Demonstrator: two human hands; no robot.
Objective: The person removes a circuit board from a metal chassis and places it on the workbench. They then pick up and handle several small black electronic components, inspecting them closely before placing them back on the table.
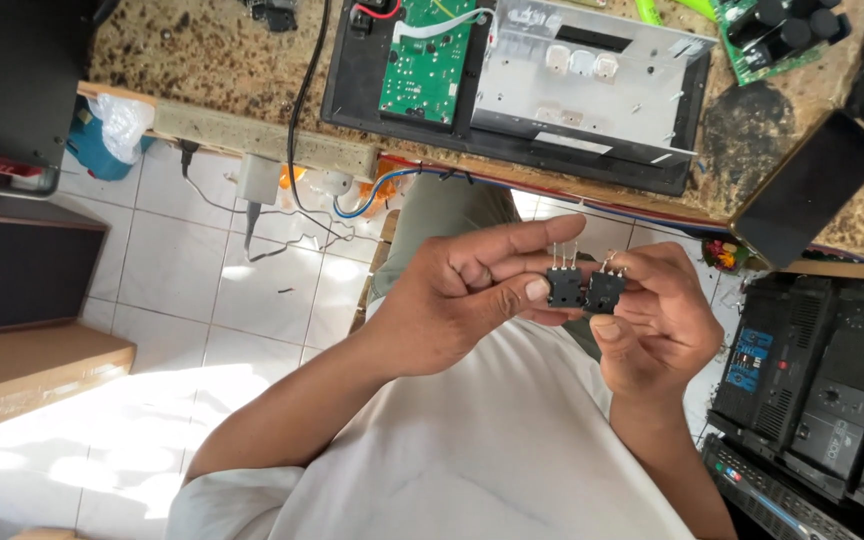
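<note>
Head view looks down on our two hands held close together above our lap, each pinching a small black transistor. Our left hand [452, 300] grips the left transistor [565, 287] between thumb and forefinger, the thumb lying flat across its black body; our right hand [657, 320] holds the right transistor [604, 291] the same way, thumb pressed under its lower edge. Both hands are closed narrowly on their parts, not spread. The two black bodies sit side by side, touching or very nearly so; we cannot tell which. Their thin metal legs point up, away from us, towards the bench.

As for how far along the work is, we judge it to be at a comparing or checking stage: the two parts are out in our fingers, lined up face to face, and neither is seated in any board. On the workbench [252, 70] beyond our hands an opened black chassis [352, 90] lies with its green circuit board [427, 60] and a bare metal panel [582, 80] exposed, so the unit is already opened. Nothing shows whether these parts came from it. Fitting or soldering is not under way here, since no tool is in either hand.

Both transistors are well apart from the chassis, held over our white shirt [472, 450]. A second green board [777, 35] lies at the bench's far right, and black amplifier units [822, 380] stand on the floor at our right.
</note>
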